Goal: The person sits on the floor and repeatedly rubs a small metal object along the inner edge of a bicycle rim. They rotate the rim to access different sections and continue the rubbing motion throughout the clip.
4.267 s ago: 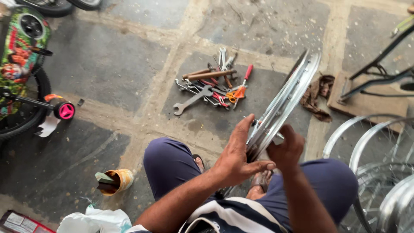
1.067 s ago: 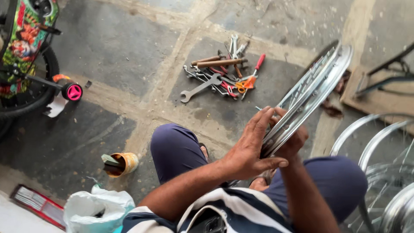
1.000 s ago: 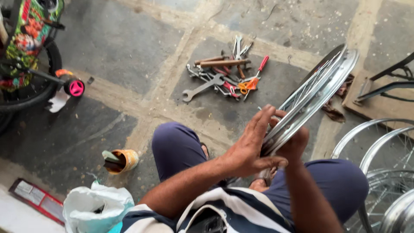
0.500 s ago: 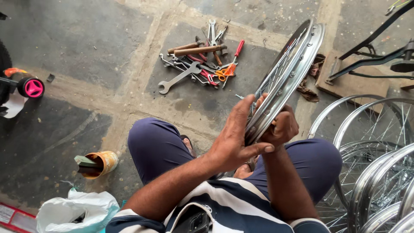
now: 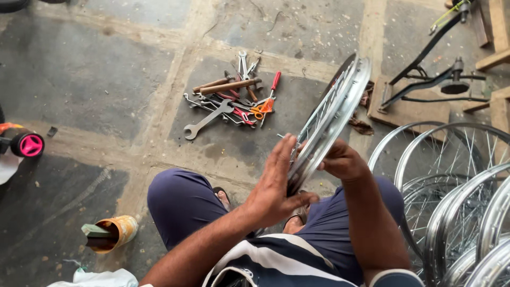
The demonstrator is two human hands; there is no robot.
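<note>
Holding a spoked wheel rim (image 5: 332,114) upright over the lap, both hands on its lower arc.

Pressing flat against the near face of the wheel rim is the left hand (image 5: 276,186), fingers spread open and thumb hooked under the edge, so its grip is loose rather than clenched; the right hand (image 5: 342,159) is curling closed around the far side of the same rim, at the spokes. The rim is tilting away from the person, its top edge leaning toward the pile of spanners and pliers (image 5: 231,101) lying on the stone floor (image 5: 106,79) beyond it. To the right of the rim, more bare rims (image 5: 451,196) are stacking against each other. Judging from this, steadying well means keeping the left palm as the brace while the right fingers are working, and holding the rim clear of the knees.
</note>
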